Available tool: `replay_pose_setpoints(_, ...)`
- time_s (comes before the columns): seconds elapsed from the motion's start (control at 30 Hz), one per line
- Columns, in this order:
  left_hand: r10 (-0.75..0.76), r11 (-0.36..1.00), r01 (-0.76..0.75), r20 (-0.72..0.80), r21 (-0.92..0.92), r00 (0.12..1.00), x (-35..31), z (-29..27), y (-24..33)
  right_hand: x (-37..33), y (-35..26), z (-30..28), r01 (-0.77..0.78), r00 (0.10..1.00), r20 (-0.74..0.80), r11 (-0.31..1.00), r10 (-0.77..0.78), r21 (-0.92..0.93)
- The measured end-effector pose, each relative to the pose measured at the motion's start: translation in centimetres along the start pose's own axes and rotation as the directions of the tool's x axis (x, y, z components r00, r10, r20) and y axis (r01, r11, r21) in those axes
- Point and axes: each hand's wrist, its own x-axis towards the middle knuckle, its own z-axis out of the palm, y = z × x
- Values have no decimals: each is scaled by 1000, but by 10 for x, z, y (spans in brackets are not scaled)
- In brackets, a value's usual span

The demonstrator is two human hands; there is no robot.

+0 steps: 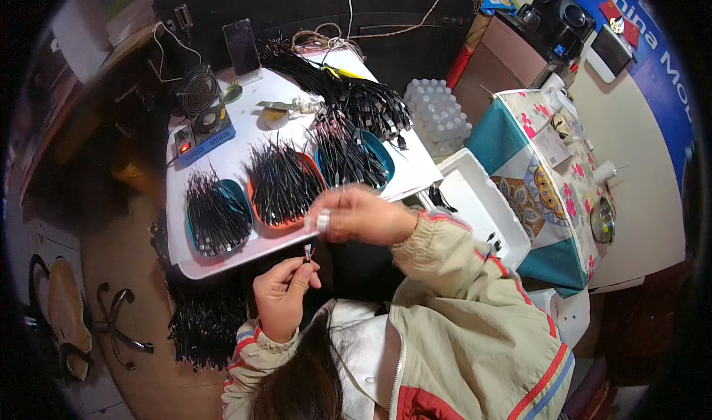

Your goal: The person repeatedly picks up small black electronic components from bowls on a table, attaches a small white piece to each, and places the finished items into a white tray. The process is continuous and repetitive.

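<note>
In front of my chest my left hand is closed in a pinch on a short black cable, whose end with a small pale tip and red strands sticks up past the thumb. My right hand is just above and to the right, at the table's front edge, smeared by motion. Something white shows at its fingers, and I cannot make out whether it holds anything. Closest to that hand is an orange basin full of black cables. Teal basins with similar cables flank it on both sides.
On the white table stand a blue device with a red light, a fan, a phone and a large cable pile. A white foam box is at right; more cables hang below left.
</note>
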Motion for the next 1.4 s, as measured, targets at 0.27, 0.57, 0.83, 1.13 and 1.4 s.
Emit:
replay_pose_setpoints(0.27,-83,962,59,-79,-268,993,25,-5,-13,147,-20,-143,-418,843,-460,198,-280,-887)
replay_pose_setpoints(0.57,-122,951,86,-102,-298,987,17,-17,-11,175,5,-150,-500,839,-511,107,-187,-859)
replay_pose_setpoints(0.83,-82,907,27,-113,-421,990,12,-21,-7,176,-54,-154,-128,629,-443,477,-639,-870)
replay_pose_setpoints(1.13,-79,851,43,-47,-523,996,5,-13,-1,120,-93,-123,-316,700,-477,368,-532,-874)
replay_pose_setpoints(1.4,-5,699,96,129,-708,992,51,5,26,-32,-50,20,229,544,-238,415,-805,-881)
